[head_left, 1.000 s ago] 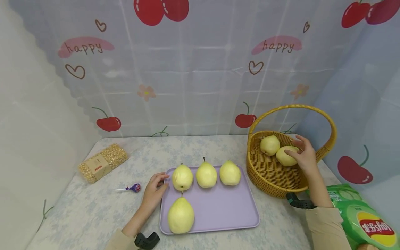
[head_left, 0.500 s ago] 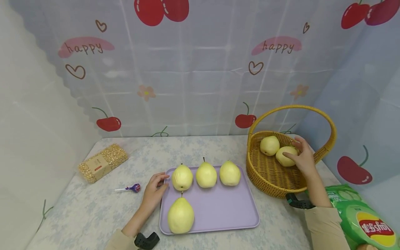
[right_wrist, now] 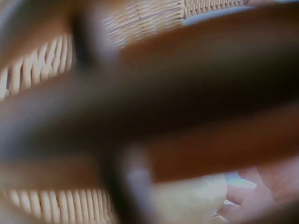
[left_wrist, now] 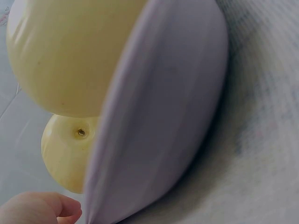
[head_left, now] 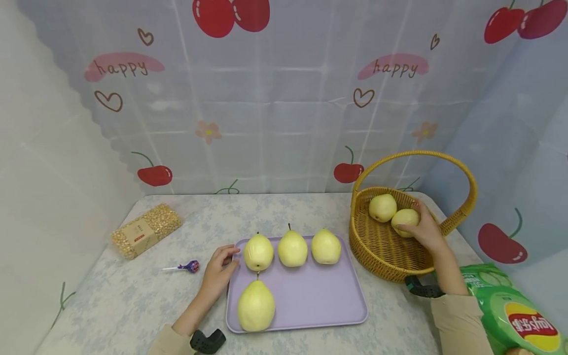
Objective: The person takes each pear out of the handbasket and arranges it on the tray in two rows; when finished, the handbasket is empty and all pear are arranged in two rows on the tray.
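Note:
In the head view, my right hand (head_left: 428, 229) reaches into a yellow wicker basket (head_left: 381, 268) and grips a pale yellow pear (head_left: 406, 221), thumb on its near side and fingers at its far right. A second pear (head_left: 383, 207) lies against it on the left. Blurred basket wicker covers most of the right wrist view; part of the held pear (right_wrist: 191, 198) shows below. My left hand (head_left: 217, 270) rests by the left edge of a lilac tray (head_left: 315, 301), fingers loosely bent, fingertips right at the rim. Nearest to it is a pear (head_left: 259, 252) on the tray.
Two more pears, one in the middle (head_left: 293, 249) and one at right (head_left: 326, 246), stand along the tray's back; a large pear (head_left: 256, 306) stands front left. Left lie a lollipop (head_left: 192, 266) and a bag of yellow kernels (head_left: 146, 230). A green chip bag (head_left: 510, 305) is right.
My right hand has moved slightly left and closed in round the pear in the basket, its thumb sliding lower. The left hand and the tray stay put.

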`<state>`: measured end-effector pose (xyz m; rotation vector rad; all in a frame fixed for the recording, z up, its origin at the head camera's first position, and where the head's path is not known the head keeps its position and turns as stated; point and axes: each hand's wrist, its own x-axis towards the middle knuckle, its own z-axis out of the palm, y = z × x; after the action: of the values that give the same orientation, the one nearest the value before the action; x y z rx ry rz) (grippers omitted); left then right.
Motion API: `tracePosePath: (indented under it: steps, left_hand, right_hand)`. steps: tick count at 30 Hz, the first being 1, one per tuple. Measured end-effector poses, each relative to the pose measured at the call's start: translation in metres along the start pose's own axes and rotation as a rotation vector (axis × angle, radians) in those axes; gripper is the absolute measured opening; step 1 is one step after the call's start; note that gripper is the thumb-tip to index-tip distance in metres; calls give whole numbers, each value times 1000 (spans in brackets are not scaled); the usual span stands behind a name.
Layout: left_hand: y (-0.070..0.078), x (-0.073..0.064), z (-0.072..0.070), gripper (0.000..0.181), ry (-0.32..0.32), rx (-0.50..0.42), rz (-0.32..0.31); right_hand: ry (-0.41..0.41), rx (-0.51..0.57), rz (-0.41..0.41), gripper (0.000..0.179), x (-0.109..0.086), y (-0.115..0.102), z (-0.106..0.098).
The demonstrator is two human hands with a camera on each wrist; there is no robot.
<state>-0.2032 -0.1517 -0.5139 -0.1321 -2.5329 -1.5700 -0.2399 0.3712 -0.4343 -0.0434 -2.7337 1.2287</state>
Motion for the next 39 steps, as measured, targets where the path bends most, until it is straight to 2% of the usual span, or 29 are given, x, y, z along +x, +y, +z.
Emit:
tracePosePath:
  steps: [6, 13, 21, 25, 32, 39]
  left_hand:
    - [0, 1, 0, 26, 4, 9, 7]
    - [1, -1, 1, 26, 13, 0, 11]
    - [1, -1, 1, 26, 14, -5, 17]
    - [1, -1, 0, 26, 8, -4, 8]
    - [0, -1, 0, 26, 1, 1, 5]
    - [-1, 0, 1, 26, 1, -4, 15]
  right_hand:
    - [-24, -3, 6, 105, 0, 1, 1]
    - [-119, -23, 36, 102, -4, -1, 0]
    - [-137, -7, 37, 102, -6, -2, 1]
    - [-119, 7, 12, 101, -5, -3, 1]
    - [3, -3, -105, 99, -6, -8, 0]
    - [50, -1, -122, 95, -7, -26, -2]
